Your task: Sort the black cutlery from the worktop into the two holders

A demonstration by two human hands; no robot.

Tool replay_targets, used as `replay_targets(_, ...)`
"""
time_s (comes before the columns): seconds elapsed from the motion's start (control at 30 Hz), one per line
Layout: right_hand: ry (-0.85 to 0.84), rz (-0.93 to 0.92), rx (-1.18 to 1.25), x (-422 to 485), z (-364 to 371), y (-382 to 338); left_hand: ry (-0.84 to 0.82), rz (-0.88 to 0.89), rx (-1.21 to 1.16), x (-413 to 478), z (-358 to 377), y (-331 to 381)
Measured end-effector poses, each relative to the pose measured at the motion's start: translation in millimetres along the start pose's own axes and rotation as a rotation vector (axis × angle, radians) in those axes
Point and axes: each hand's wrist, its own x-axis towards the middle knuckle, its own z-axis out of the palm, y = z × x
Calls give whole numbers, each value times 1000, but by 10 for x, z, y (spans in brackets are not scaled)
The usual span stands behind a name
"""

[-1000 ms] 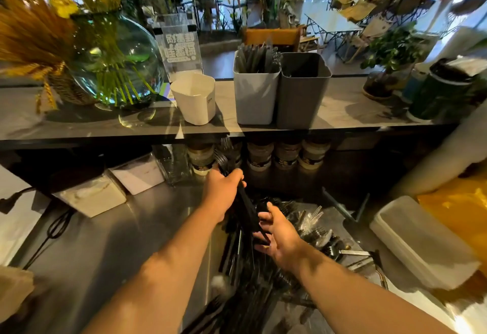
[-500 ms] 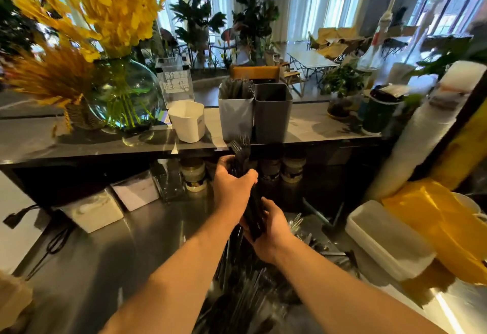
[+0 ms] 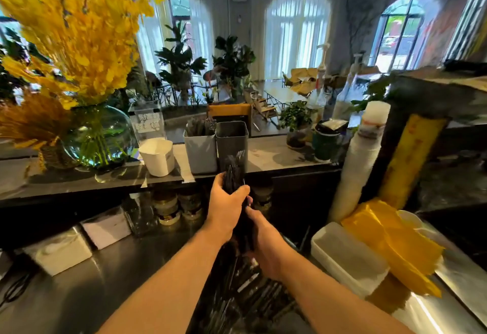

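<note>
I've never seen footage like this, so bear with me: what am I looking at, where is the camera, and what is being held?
There is no machine here: a person works with bare hands, and the one camera sits on their head, looking forward and down, so both forearms reach away from you. The left hand and the right hand both grip a bundle of black forks, tines up. Below them a pile of black cutlery lies on the steel worktop. On the raised shelf stand a light grey holder, already holding cutlery, and a dark grey holder beside it.
</note>
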Motion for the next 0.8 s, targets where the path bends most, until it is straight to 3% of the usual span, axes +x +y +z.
replay_targets(0.17, -125, -57, -275, -126, -71, -367, -46, 6, -15, 85, 176, 302)
replay_targets(0.2, -116, -25, -215, -123, -57, -389, -40, 28, -15, 102, 205, 348)
replay_targets(0.33, -45, 28, 417, -99, -111, -531, 23, 96, -61, 125, 399, 501)
replay_targets(0.4, -11, -7, 455, -63, -114, -652, 21, 109, -83, 101, 478, 480)
replay_targets(0.63, 16, -58, 178, 8, -55, -950, -44, -110, -48, 88, 577, 336)
replay_targets(0.8, -60, -187, -143, 30, -171, -1049, -256, -221, 43, 68, 473, 332)
